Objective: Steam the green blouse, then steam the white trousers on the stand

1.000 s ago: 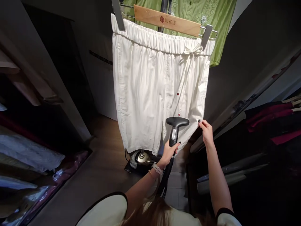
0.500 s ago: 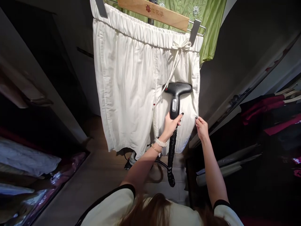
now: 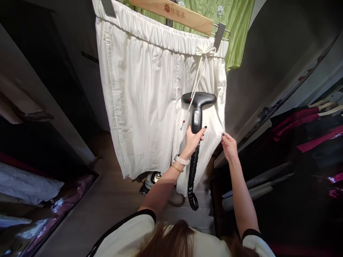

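Note:
White trousers [image 3: 144,103] with a gathered elastic waist hang by metal clips from a wooden hanger [image 3: 174,12]. My left hand [image 3: 193,139] is closed round the handle of a black garment steamer head [image 3: 198,100], which lies against the front of the right-hand leg. From the handle a black sleeved hose [image 3: 193,175] drops toward the floor. A tied drawstring [image 3: 199,75] dangles from the waist, its red-beaded ends by the steamer head. At the trousers' right edge, my right hand [image 3: 229,144] pinches the fabric and draws it outward.
Behind the hanger is a green garment [image 3: 238,39]. Below the trousers, the steamer base [image 3: 151,180] is partly visible on the floor. Dark red and black clothes [image 3: 302,123] hang on a rack at right. Folded or bagged garments [image 3: 32,184] lie at lower left.
The steamer head has shifted slightly left and up in view. The trouser leg is pulled into a sharper point at my right hand, and its hem sways. The drawstring ends have swung right.

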`<state>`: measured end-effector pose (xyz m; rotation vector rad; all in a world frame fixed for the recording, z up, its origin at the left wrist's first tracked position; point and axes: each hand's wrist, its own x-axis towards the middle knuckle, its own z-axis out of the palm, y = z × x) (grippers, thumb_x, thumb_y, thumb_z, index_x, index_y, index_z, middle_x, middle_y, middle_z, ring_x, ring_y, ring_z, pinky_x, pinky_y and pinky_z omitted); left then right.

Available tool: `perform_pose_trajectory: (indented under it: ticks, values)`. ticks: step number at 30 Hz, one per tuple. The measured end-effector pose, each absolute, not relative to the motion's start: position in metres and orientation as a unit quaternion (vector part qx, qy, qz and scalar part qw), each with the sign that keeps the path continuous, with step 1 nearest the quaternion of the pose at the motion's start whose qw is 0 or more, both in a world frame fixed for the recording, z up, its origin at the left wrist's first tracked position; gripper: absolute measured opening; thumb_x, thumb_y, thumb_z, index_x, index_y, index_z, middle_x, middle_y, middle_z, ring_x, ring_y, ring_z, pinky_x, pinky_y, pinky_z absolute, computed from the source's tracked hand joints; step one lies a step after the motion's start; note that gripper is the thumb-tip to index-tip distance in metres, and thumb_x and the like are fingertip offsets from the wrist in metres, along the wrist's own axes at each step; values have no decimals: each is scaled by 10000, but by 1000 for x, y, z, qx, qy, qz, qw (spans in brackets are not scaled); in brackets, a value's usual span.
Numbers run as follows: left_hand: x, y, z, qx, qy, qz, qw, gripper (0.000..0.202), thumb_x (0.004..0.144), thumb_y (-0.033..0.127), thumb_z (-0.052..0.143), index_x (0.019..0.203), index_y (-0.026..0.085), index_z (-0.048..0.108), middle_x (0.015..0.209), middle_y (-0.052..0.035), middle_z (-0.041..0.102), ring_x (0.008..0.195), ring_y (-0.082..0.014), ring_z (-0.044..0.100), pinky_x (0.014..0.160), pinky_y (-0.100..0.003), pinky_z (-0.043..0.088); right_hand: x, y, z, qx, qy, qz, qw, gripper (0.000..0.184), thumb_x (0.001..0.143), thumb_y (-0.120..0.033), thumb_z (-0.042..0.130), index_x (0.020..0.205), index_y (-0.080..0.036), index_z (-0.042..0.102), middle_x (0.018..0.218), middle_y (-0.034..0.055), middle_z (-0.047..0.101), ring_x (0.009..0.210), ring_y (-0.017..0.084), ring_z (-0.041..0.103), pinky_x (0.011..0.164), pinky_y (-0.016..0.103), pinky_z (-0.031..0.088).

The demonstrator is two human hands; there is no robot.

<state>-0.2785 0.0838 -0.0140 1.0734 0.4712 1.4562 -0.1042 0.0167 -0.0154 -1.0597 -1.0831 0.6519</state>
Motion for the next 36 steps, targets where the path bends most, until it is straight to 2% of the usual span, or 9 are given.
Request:
perform_pose_trajectory:
  ticks: [3,7,11,15,25,29,36]
  values:
    - [-276,83,-17,463,200,613,608,284,774,300,771,874,186,532,664,31,553,495,-77,503,493,-221,444,-104,17,-12,-475,-488,282,675,343,753,-519,802,964,-249,794,916,32,727,863,177,627,838,334,515]
    - [-274,96,7,473,174,627,594,303,770,318,790,890,185,545,669,24,567,499,-81,510,498,-227,457,-104,19,-11,-478,-487,282,675,317,739,-505,813,917,-244,787,809,9,678,752,146,567,767,309,493]
    - [-278,112,38,480,150,648,572,327,760,347,810,892,188,557,666,30,577,490,-76,516,505,-220,456,-107,19,-11,-468,-477,294,683,325,716,-490,827,926,-242,797,878,18,703,780,144,572,776,295,486]
    - [-284,117,43,476,153,652,571,350,742,353,829,908,191,566,665,38,578,486,-70,515,504,-208,443,-110,18,-10,-472,-472,286,688,326,700,-500,835,907,-250,802,815,9,686,738,143,548,737,294,481]
    - [-279,97,-40,472,208,611,600,265,768,313,764,846,191,542,671,30,570,493,-78,514,497,-222,450,-109,20,-14,-477,-462,290,689,323,697,-483,837,908,-242,792,824,7,675,719,129,521,727,285,470]
    - [-277,86,-63,458,236,590,622,279,756,323,772,830,187,540,634,41,551,481,-79,507,510,-228,456,-109,20,-14,-495,-455,281,685,326,680,-489,840,856,-224,768,772,-1,639,684,123,487,681,279,458]
    - [-273,80,-100,443,259,585,629,316,749,350,778,864,190,531,634,51,556,465,-77,500,501,-224,438,-104,20,-18,-504,-451,275,683,302,694,-475,831,845,-226,749,783,-3,633,707,127,515,710,289,459]
